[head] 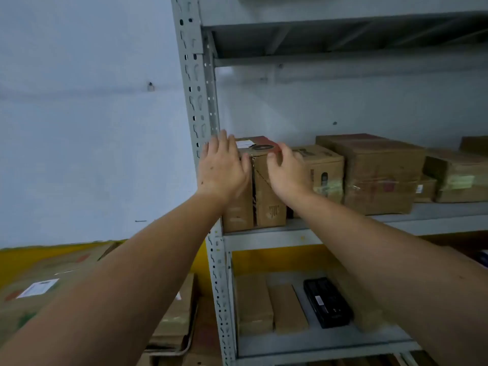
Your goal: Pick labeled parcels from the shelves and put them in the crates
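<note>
Where hands point(223, 167) meet, boxy cardboard parcel point(266, 204)

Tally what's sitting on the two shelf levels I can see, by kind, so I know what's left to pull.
Middle shelf:
Brown cardboard boxes: 6, including the labeled one both hands are on (a seventh may show at the right edge).
Lower shelf:
Brown cardboard parcels: 3
Black flat case: 1
Total: 10

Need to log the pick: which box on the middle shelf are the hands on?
The leftmost box, hard against the shelf upright. It alone shows a white label on top, and both the left hand and right hand are on it.
</note>
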